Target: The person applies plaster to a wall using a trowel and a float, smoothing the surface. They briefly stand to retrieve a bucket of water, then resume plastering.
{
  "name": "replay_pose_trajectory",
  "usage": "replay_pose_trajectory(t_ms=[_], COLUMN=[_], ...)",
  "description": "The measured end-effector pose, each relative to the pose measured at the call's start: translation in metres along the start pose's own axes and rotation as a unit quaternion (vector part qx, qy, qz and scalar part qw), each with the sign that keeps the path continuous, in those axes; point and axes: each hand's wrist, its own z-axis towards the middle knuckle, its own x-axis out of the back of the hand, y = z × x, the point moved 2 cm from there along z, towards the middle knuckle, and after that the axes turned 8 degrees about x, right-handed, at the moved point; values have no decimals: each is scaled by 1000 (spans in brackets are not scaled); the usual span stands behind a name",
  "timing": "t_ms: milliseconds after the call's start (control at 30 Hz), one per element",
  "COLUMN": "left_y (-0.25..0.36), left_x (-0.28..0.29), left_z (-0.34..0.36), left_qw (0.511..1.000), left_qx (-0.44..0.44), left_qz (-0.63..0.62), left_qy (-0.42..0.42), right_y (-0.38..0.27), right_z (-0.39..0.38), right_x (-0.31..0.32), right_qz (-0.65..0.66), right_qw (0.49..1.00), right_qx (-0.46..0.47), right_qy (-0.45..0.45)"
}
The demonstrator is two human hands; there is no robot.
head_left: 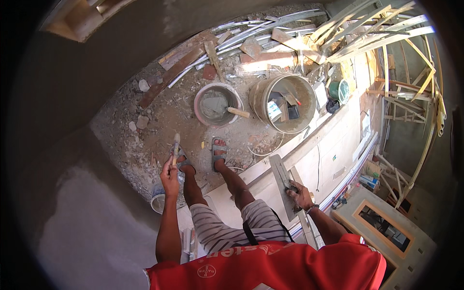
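Note:
My left hand [169, 176] is closed round a slim wooden-handled tool [176, 147], apparently a brush, held above my sandalled foot. My right hand [298, 195] grips a long flat steel trowel [280, 171] by its handle, out to my right over pale boards. Ahead of my feet on the rubble floor, a round bucket [198, 108] holds grey mix, with a wooden handle [238, 112] sticking out over its rim. Beside it stands a larger bucket [258, 101] with dark and pale items inside.
Plastered walls [72, 203] rise at the left. Scrap timber and strips [270, 36] lie along the back, with loose wooden poles [406, 92] at the right. A green bucket [338, 91] sits behind the large bucket, another container [157, 203] by my left arm, and a loose cable [263, 153] on the floor.

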Motion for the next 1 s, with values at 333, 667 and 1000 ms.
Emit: replay_pose_trajectory(t_ms=[333,667,1000], left_y=[119,89,-188], left_x=[-328,-288,50], left_z=[-3,-21,-113], left_qw=[908,943,811], left_qx=[-109,-148,369], left_qz=[334,253,329], left_qy=[-227,-157,312], right_y=[76,99,71], right_z=[-94,-105,-4], right_x=[-42,-34,18], right_qz=[129,134,-18], right_qw=[968,961,997], right_qx=[-178,-206,-66], right_qy=[123,128,-40])
